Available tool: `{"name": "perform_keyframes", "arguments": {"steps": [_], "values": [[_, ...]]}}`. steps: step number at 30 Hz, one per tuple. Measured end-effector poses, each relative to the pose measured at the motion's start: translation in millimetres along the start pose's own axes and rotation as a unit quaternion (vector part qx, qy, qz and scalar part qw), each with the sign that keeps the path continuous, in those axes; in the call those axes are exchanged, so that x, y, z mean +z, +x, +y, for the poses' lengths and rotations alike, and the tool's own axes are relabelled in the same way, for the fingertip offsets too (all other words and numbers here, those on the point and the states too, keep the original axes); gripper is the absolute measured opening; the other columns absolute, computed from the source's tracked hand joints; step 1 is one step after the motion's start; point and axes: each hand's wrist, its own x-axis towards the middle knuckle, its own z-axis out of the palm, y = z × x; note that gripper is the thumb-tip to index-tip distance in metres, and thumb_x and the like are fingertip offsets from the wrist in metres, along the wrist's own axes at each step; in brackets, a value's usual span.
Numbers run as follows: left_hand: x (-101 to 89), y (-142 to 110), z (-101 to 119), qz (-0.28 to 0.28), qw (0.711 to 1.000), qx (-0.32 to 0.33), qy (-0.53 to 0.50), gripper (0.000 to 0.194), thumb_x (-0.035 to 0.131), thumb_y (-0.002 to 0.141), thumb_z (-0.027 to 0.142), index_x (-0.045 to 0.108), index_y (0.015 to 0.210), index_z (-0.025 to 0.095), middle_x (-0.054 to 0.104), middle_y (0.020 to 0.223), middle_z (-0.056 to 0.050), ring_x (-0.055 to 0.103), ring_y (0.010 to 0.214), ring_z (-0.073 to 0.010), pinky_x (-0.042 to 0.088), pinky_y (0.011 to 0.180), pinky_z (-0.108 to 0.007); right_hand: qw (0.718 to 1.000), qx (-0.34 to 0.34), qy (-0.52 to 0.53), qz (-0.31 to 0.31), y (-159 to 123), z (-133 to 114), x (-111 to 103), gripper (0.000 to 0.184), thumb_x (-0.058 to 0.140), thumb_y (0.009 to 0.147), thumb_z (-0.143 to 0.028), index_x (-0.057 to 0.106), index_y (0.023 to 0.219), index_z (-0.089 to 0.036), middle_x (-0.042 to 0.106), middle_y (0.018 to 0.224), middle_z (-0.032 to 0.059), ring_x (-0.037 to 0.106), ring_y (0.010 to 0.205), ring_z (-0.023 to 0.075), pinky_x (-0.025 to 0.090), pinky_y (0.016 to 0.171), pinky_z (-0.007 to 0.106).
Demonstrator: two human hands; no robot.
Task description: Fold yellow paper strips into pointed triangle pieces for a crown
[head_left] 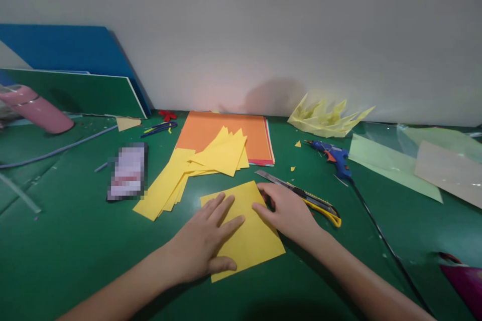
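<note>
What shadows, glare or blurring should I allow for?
Head view: soft shadow on the pale grey wall above the orange paper sheet; head view: sheen on the glossy green tabletop; head view: dark-edged rectangular phone pixelated, nearest yellow paper sheet fairly sharp.

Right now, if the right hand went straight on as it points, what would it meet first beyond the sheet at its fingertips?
Likely the fanned yellow pieces, ahead of the right hand; depth is unclear.

Place: a craft workspace; the building's kind cannot be told
Surface: green worktop (75,256), strewn with paper scraps (298,144), against a pale wall (226,35)
Tools: utility knife (307,196), blue glue gun (338,158)
Stock: yellow sheet (254,235), stacked coloured paper (205,130), leaning boards (75,91)
Craft piece: spiky pale-yellow paper form (324,125)
</note>
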Motion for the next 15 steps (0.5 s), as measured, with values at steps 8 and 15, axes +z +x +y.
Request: {"name": "perform_keyframes", "arguments": {"steps": [8,15], "values": [[4.2,-3.4,0.7,0.014,0.999,-0.029,-0.004,0.084,0.061,0.074,0.062,0.035,0.14,0.017,0.029,0.149,-0.019,0.02,0.139,-0.0376,0.024,0.11,-0.055,0.979,-0.124,0.033,0.161,5.1,7.6,24.5,0.019,0.046,0.09,-0.017,0.063,0.097,-0.018,0.068,0.089,0.0085,0.061,0.085,0.0226,0.048,0.076,0.036],[-3.0,1.1,3.5,0.012,0.999,-0.047,-0.024,0.088,0.069,0.067,0.059,0.039,0.136,0.015,0.031,0.147,-0.021,0.028,0.135,-0.0381,0.03,0.107,-0.053,0.944,-0.319,-0.03,0.08,-4.5,6.2,14.9,0.023,0.042,0.095,-0.017,0.065,0.098,-0.016,0.067,0.087,0.0088,0.057,0.076,0.0184,0.047,0.068,0.031]]}}
